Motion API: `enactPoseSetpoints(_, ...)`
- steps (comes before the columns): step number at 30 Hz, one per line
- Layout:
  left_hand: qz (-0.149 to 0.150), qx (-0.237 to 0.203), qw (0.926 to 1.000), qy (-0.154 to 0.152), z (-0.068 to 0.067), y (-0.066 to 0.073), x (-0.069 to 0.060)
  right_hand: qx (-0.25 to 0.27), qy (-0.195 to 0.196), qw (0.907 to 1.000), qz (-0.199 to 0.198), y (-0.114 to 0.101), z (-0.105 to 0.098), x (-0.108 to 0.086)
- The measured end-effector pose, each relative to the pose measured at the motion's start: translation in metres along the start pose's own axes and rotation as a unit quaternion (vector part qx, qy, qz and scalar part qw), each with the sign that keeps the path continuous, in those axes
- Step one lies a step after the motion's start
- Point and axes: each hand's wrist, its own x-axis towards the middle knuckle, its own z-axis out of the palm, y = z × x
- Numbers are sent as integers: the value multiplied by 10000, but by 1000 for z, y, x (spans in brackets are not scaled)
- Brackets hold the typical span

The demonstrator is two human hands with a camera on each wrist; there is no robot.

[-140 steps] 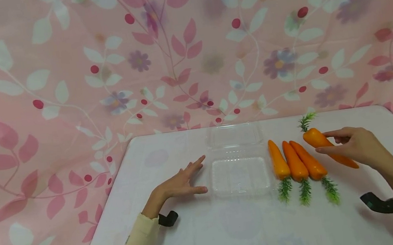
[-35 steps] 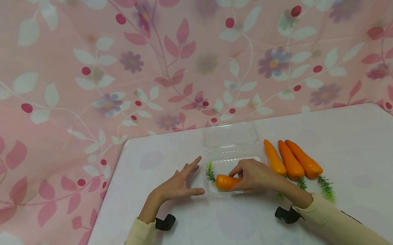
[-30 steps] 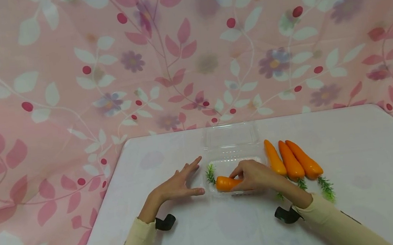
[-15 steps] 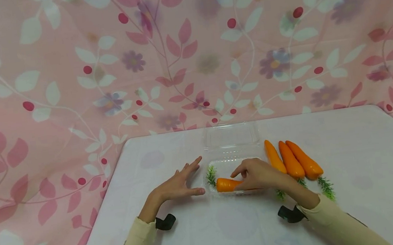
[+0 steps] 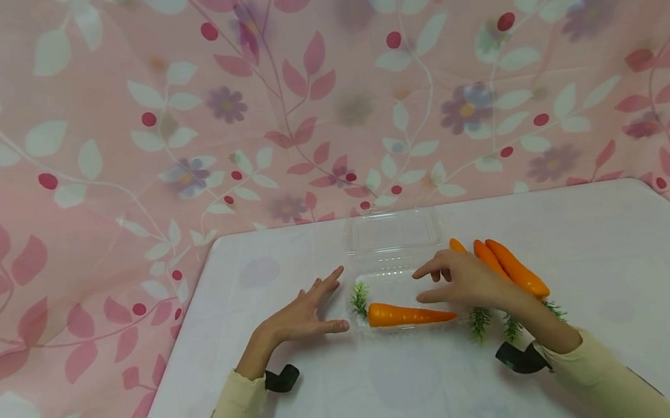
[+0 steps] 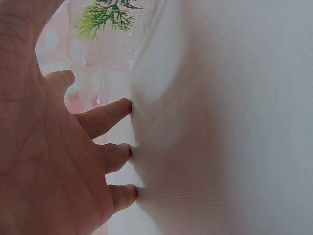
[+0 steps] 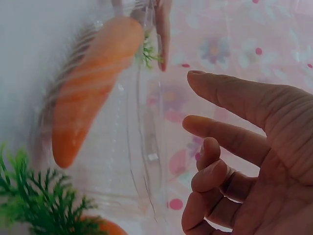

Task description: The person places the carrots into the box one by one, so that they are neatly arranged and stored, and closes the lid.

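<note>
- Right hand (image 5: 467, 280): above the right part of the box, grasping nothing; thumb and forefinger extended with a gap between them, the other fingers loosely curled.
- Left hand (image 5: 300, 316): at the left side of the box, fingers spread and nothing in them; whether its fingertips touch the table, I cannot tell.
- Carrot (image 5: 412, 313): lying in the box along the near side, apart from the right thumb; green top to the left, thin end to the right.
- Box (image 5: 390, 287): clear plastic, between the hands, its lid (image 5: 393, 231) folded back away from the person.
- Three more carrots (image 5: 518, 271): side by side right of the box, green tops toward the person, partly behind the right hand and forearm.
- Table (image 5: 332, 402): under everything, white-covered.
- Backdrop (image 5: 322, 100): pink, floral, beyond the table.
</note>
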Motion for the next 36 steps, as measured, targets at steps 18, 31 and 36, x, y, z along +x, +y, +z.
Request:
enactPoseSetpoints(18, 22, -17, 10000, 53, 0, 0, -1, -28, 395, 9990, 190, 14, -36, -20)
enactPoseSetpoints(31, -4, 4, 10000, 15, 2, -1, 0, -411, 635, 9965, 342, 35, -53, -34)
enactPoseSetpoints(36, -6, 1, 10000, 27, 1, 0, 0, -471, 650, 9958, 436, 43, -57, -37)
